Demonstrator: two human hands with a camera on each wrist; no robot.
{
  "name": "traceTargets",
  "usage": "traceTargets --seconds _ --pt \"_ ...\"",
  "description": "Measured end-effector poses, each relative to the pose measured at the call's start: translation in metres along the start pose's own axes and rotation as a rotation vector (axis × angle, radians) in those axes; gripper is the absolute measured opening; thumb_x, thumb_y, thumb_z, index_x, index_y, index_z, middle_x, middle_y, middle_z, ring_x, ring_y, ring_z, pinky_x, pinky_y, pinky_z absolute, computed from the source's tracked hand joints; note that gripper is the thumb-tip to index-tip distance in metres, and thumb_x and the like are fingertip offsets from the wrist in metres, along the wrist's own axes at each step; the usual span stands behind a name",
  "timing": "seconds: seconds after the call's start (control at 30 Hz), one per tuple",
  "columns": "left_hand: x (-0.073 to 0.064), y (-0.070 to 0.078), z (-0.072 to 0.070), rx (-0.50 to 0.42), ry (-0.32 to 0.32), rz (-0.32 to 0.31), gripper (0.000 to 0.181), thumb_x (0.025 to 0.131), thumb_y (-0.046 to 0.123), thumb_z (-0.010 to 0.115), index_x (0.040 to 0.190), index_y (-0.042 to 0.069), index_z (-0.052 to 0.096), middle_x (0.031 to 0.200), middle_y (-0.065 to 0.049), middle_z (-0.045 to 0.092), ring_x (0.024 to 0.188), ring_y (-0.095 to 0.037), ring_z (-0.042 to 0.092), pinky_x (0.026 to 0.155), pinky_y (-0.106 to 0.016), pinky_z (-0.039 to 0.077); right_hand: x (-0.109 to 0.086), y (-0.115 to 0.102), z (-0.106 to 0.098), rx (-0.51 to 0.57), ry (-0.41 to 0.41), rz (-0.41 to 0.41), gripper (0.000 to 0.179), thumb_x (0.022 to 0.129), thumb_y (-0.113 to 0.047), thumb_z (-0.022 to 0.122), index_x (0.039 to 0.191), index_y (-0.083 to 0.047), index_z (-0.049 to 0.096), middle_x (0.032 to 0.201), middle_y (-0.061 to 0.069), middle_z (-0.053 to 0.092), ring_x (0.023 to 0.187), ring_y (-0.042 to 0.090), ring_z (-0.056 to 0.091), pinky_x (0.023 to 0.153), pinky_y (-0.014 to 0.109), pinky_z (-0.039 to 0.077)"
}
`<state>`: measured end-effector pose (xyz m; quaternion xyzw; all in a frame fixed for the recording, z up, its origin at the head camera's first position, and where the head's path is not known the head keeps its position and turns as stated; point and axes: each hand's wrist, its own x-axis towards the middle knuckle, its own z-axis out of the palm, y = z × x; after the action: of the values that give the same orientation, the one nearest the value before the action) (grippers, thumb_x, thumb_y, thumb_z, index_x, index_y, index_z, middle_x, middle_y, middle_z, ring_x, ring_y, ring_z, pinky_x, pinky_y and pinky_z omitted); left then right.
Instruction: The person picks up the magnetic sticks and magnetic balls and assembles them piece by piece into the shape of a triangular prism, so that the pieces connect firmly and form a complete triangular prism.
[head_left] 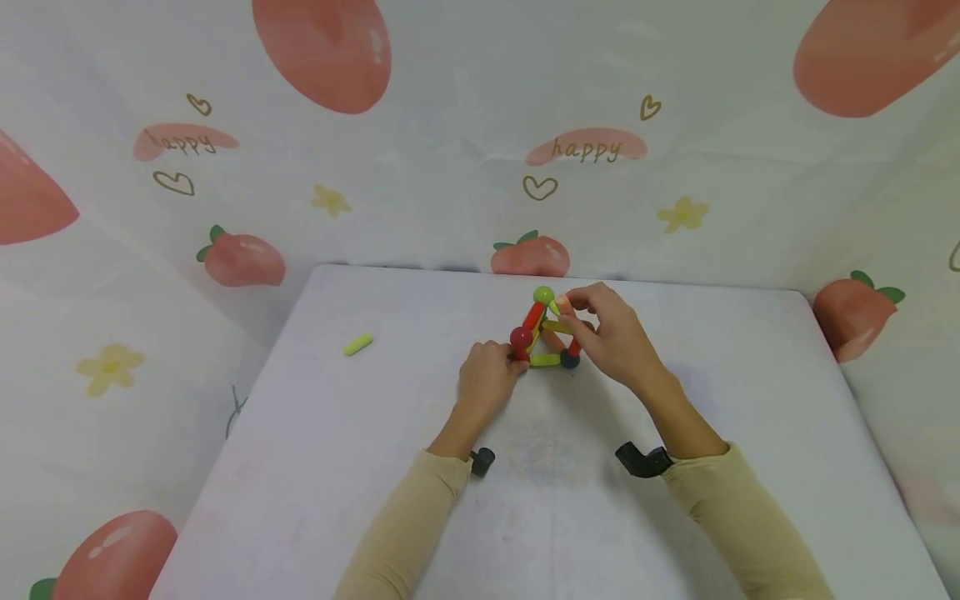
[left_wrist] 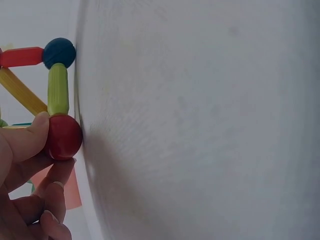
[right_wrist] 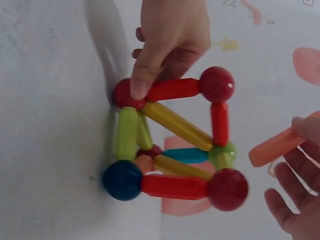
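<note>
A frame of coloured rods and balls [head_left: 545, 360] stands on the white table. My left hand [head_left: 489, 379] grips a lower red ball [left_wrist: 65, 137] at its near left corner, thumb on top in the right wrist view. From that ball a green rod [right_wrist: 127, 134] runs to a dark blue ball [right_wrist: 122, 180], and a yellow rod [right_wrist: 179, 126] slants up to a green ball [right_wrist: 222, 155]. My right hand [head_left: 617, 337] pinches an orange rod [right_wrist: 275, 146] near the frame's top. In the right wrist view, the rod's free end is apart from the upper red balls [right_wrist: 217, 84].
A loose yellow-green rod [head_left: 358, 344] lies on the left part of the table [head_left: 300, 467]. Behind the far edge hangs a white cloth [head_left: 450, 167] printed with peaches. Black wrist mounts [head_left: 643, 460] project near both sleeves.
</note>
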<state>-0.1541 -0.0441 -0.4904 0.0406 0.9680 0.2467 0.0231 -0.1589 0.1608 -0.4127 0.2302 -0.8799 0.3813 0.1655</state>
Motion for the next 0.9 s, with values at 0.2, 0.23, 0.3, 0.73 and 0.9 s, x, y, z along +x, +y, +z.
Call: traceTargets --seconds 0.2,0.23,0.3,0.73,0.9 --pt "0.000 0.001 0.000 0.011 0.004 0.017 0.025 0.090 0.035 0.078 0.105 0.016 0.080 0.083 -0.002 0.066 0.083 -0.020 0.055 0.066 -0.029 0.044 -0.002 0.014 0.020 -0.008 0.021 0.008 0.029 0.083 -0.014 0.084 0.108 -0.004 0.071 0.120 0.017 0.062 0.115 0.037 0.048 0.088 0.044 0.041" --pt "0.000 0.001 0.000 0.019 0.006 0.017 0.025 0.090 0.035 0.078 0.105 0.016 0.080 0.083 -0.002 0.066 0.083 -0.019 0.055 0.066 -0.030 0.044 -0.004 0.016 0.023 -0.013 0.013 0.017 0.030 0.083 -0.014 0.085 0.108 -0.004 0.072 0.124 0.018 0.060 0.119 0.039 0.045 0.090 0.046 0.041" --pt "0.000 0.000 0.000 0.026 0.008 0.014 0.026 0.090 0.035 0.078 0.106 0.016 0.080 0.083 -0.002 0.066 0.083 -0.019 0.056 0.066 -0.029 0.045 -0.006 0.019 0.028 -0.019 -0.012 0.045 0.031 0.082 -0.016 0.085 0.108 -0.005 0.073 0.132 0.020 0.056 0.125 0.042 0.041 0.092 0.050 0.042" --pt "0.000 -0.002 0.001 0.047 0.040 0.043 0.028 0.089 0.035 0.079 0.107 0.014 0.080 0.083 -0.004 0.067 0.082 -0.021 0.058 0.063 -0.030 0.046 -0.017 0.034 0.048 -0.207 -0.038 0.010 0.018 0.084 -0.030 0.084 0.095 -0.016 0.079 0.143 0.021 0.054 0.120 0.046 0.045 0.096 0.060 0.038" --pt "-0.001 -0.002 0.001 0.049 0.038 0.043 0.028 0.090 0.034 0.079 0.107 0.013 0.080 0.085 -0.004 0.068 0.083 -0.021 0.059 0.063 -0.030 0.047 -0.019 0.036 0.052 -0.216 -0.029 -0.014 0.017 0.082 -0.025 0.086 0.095 -0.017 0.079 0.140 0.022 0.055 0.118 0.048 0.046 0.092 0.060 0.040"
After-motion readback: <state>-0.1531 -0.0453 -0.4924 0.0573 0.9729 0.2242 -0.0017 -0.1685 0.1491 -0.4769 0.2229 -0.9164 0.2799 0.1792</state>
